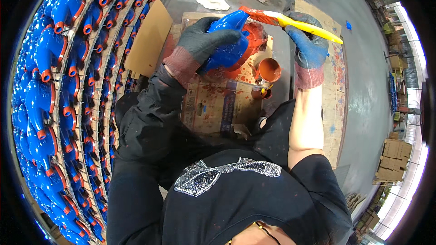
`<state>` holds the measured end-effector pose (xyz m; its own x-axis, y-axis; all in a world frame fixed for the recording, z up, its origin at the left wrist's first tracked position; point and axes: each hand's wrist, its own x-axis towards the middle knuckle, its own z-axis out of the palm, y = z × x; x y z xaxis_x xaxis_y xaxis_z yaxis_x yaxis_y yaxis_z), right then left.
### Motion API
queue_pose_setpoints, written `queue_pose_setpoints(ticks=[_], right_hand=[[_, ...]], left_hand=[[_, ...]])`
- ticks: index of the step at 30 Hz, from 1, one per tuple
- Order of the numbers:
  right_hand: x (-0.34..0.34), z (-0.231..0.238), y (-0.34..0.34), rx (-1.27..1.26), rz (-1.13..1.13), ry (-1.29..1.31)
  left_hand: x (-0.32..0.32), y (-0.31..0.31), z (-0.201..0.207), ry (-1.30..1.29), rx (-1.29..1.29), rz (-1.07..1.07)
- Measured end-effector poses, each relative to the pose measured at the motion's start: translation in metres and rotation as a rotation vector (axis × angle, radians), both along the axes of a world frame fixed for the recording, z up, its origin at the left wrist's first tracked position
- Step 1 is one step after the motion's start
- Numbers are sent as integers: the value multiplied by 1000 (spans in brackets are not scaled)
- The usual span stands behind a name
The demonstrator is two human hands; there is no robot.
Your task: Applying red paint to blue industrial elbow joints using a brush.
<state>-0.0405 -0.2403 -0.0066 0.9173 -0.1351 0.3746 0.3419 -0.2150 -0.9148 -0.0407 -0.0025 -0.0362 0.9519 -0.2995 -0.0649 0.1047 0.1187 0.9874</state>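
Observation:
My gloved left hand is wrapped round a glossy blue spouted piece, holding it tilted over a low work surface. In my gloved right hand is a yellow-handled paintbrush. Its red-coated bristles touch or nearly touch the narrow upper end of the blue piece. A paint-caked red mass lies just beyond, partly covered by the piece. An open container with orange-red inside stands below the brush, and a smaller cup sits nearer to me.
Tall racks at my left hold rows of blue pieces with red rims and tips. A cardboard sheet leans beside them. Paint-spattered cardboard lies ahead. A white rag is on the floor; stacked cartons stand far right.

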Motion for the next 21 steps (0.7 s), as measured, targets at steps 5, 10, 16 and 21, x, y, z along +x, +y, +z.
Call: queue_pose_setpoints(ticks=[5, 10, 16, 21], right_hand=[[5, -18, -7, 305, 99, -11], [8, -31, -5, 500, 220, -35], [14, -45, 5, 816, 253, 50], [21, -53, 8, 708, 214, 82]], left_hand=[[-9, 4, 11, 331, -453, -109], [-9, 7, 5, 512, -954, -334], [-14, 2, -16, 362, -1041, -282], [-6, 0, -16, 237, -1063, -419]])
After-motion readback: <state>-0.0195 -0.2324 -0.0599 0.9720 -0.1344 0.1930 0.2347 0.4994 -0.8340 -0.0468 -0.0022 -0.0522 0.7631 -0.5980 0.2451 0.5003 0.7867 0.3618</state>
